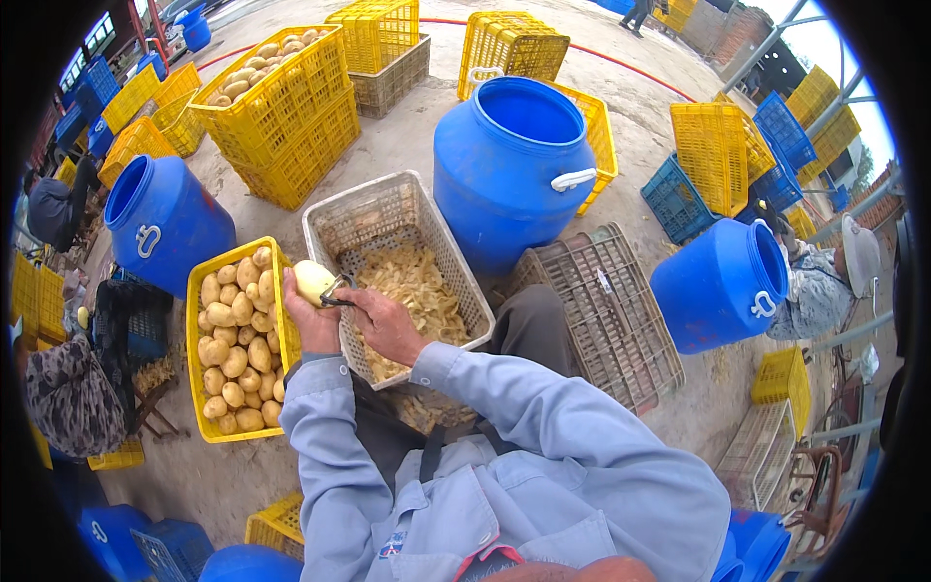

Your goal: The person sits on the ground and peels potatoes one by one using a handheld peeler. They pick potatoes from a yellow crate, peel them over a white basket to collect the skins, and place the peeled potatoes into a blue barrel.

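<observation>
My left hand (313,320) is closed around a peeled potato (313,282), above the gap between two crates. My right hand (384,321) grips a dark-handled vegetable peeler (339,289), its head against the potato's right side. Beneath the right hand, a grey-white plastic crate (471,289) contains a heap of potato peelings (414,280). Left of my left hand, a yellow crate (195,349) is full of unpeeled potatoes (234,361).
A large blue barrel (465,167) stands just beyond the peelings crate. At right lies a grey-brown crate (604,305), near another blue barrel (698,291). Stacked yellow crates (291,134) hold potatoes at upper left. Other people sit at both sides, one by a blue barrel (174,218).
</observation>
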The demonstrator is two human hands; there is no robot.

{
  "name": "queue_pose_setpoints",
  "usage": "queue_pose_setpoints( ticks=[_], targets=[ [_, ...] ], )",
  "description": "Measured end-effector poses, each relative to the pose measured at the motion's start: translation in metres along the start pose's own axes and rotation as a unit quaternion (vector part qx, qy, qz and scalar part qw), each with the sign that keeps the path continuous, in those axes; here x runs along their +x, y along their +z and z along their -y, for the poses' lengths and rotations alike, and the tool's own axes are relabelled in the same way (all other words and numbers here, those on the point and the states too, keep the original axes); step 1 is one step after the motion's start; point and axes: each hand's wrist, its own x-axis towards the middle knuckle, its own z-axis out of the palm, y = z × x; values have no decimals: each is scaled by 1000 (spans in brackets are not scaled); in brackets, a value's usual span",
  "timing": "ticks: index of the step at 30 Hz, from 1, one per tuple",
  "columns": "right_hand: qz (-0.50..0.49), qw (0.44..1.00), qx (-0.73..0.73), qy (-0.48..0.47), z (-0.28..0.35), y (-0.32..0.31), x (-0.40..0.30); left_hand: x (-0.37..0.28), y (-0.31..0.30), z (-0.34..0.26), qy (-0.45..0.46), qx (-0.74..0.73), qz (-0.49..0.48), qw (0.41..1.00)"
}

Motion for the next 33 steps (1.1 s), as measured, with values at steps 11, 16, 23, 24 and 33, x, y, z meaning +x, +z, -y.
queue_pose_setpoints(
  ticks=[11,16,23,24,33],
  targets=[
    [14,1000,-9,-5,-6,-8,-1,6,-1,0,-58,-73,-38,995],
    [23,1000,-2,-3,0,-13,-7,-4,2,-4,-15,-22,-20,999],
    [27,993,48,105,-30,-14,-37,15,0,-26,-28,-128,-21,991],
    [16,992,72,105,-20,-14,-29,13,1,-25,-35,-118,-20,992],
    [-27,993,113,23,4,-3,7,3,7,-13,-63,-94,11,993]
  ],
)
